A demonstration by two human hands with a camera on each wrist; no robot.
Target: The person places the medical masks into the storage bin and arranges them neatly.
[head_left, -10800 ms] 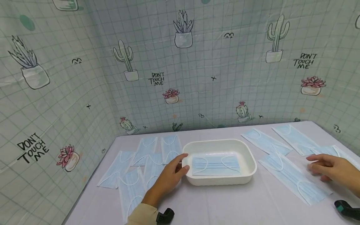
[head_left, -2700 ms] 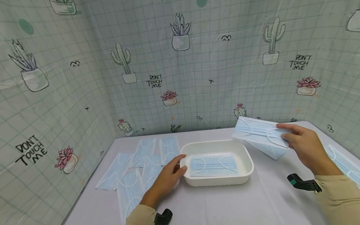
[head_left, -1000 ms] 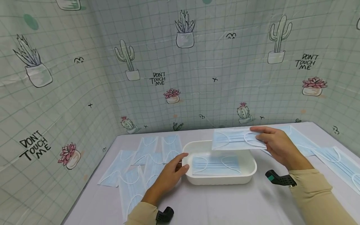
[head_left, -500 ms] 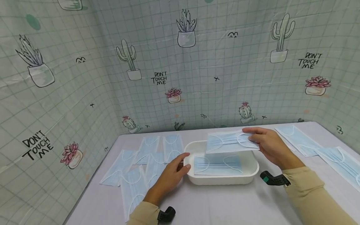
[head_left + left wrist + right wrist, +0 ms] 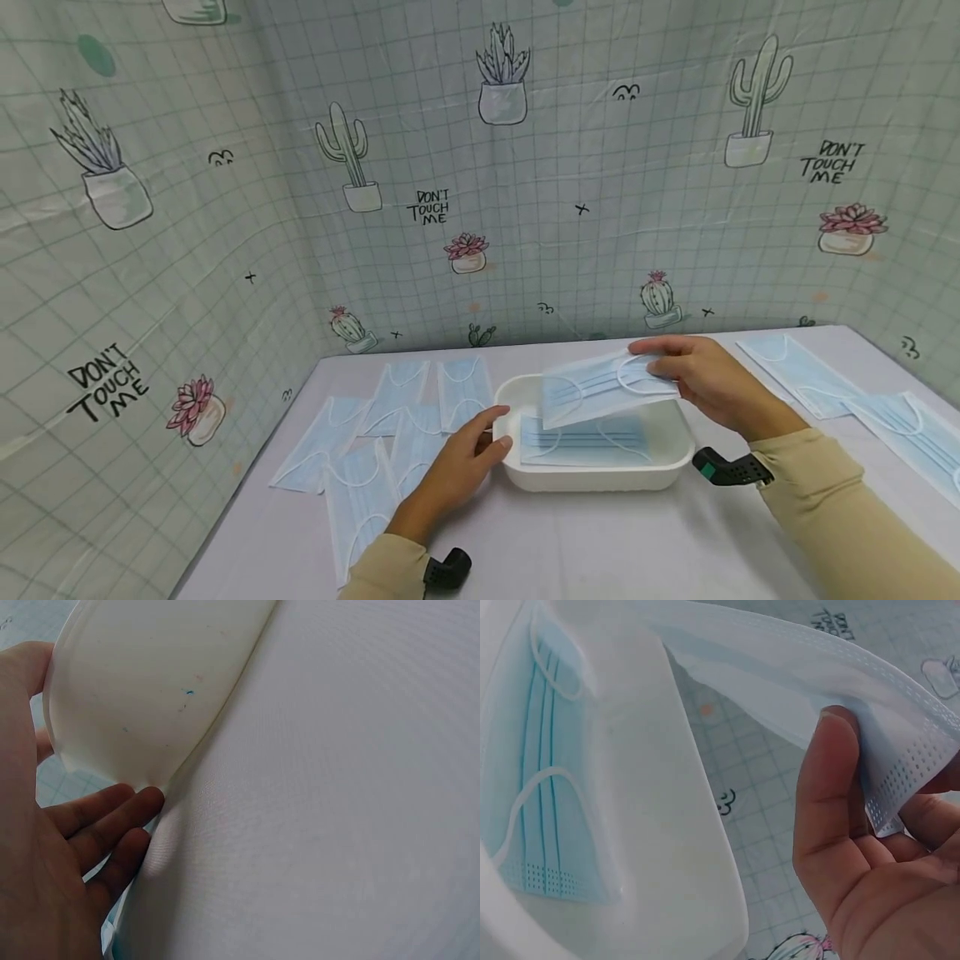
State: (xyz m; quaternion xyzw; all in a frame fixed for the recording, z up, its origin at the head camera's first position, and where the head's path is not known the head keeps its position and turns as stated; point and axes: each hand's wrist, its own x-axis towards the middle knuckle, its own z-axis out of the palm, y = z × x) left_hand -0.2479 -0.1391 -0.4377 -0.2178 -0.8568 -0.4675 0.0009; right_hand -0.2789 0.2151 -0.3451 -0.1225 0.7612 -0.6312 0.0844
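A white plastic tray (image 5: pixel 600 479) stands on the table with a blue pleated face mask (image 5: pixel 581 455) lying flat inside, ear loops on top. My left hand (image 5: pixel 459 467) grips the tray's left end, thumb and forefinger at the rim. In the left wrist view the other fingers (image 5: pixel 112 825) touch low on the tray's outer wall (image 5: pixel 157 690). Above the tray, my right hand (image 5: pixel 712 385) pinches the right end of another face mask (image 5: pixel 588 390). That mask tilts, left end lower, and partly covers the one inside. Whether it is a single layer, I cannot tell.
Several face masks (image 5: pixel 360 504) lie spread on the table left of the tray. More masks (image 5: pixel 795 375) lie at the right, one (image 5: pixel 911 437) near the table's right edge. A printed cloth wall (image 5: pixel 570 250) closes the back and sides.
My right hand has lifted a mask from the right side, carried it left over the tray and dipped its left end. My left hand has kept its hold on the tray.
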